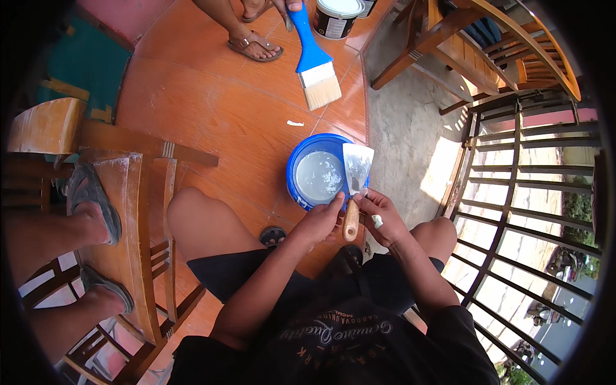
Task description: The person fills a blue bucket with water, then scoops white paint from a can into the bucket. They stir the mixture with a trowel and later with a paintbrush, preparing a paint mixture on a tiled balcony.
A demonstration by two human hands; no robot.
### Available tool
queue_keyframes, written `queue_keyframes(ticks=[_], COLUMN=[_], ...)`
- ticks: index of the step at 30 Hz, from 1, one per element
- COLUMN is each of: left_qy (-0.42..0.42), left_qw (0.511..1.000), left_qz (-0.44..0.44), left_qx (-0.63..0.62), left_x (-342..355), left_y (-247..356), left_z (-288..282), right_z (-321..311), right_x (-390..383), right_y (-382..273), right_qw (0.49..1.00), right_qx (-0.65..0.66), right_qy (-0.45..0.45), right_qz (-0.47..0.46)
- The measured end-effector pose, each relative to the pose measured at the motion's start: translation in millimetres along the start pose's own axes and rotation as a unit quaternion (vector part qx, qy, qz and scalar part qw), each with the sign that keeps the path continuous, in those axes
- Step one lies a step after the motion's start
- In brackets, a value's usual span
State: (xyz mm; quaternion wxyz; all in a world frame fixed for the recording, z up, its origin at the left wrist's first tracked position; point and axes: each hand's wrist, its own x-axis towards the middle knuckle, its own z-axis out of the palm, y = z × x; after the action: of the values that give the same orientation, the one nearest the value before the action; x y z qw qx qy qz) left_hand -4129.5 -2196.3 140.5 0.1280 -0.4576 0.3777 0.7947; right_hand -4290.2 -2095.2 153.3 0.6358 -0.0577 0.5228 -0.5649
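Note:
A putty knife with a broad metal blade and a wooden handle is between my two hands, its blade pointing away from me. My left hand is closed at the left side of the handle. From the right, my right hand pinches it near the base of the blade, with a white smear on one finger. Under and beyond the blade stands a blue bucket of whitish liquid. Another person's hand holds a blue-handled wide brush above the floor, bristles down toward the bucket.
Dark cans with pale tops stand at the far edge. A person's sandalled foot is left of them. Wooden chairs flank me; another person's feet rest on the left chair. A barred railing runs along the right.

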Motion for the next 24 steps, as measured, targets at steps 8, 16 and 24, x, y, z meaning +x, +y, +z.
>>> queue_keyframes(ticks=[8, 16, 24], left_qy=[-0.063, 0.008, 0.024], left_qw=[0.98, 0.98, 0.983], left_qz=[0.098, 0.118, 0.104], left_qx=[-0.162, -0.159, -0.151], left_x=[-26, -36, -31], left_y=[-25, -51, -56], left_z=[1, -6, -22], right_z=[13, 103, 115], right_x=[27, 127, 128], right_y=[-19, -155, -164], right_qw=[0.919, 0.755, 0.853], right_qx=[-0.376, -0.535, -0.473], right_qy=[-0.118, 0.048, -0.059], right_qz=[0.034, -0.375, -0.211])
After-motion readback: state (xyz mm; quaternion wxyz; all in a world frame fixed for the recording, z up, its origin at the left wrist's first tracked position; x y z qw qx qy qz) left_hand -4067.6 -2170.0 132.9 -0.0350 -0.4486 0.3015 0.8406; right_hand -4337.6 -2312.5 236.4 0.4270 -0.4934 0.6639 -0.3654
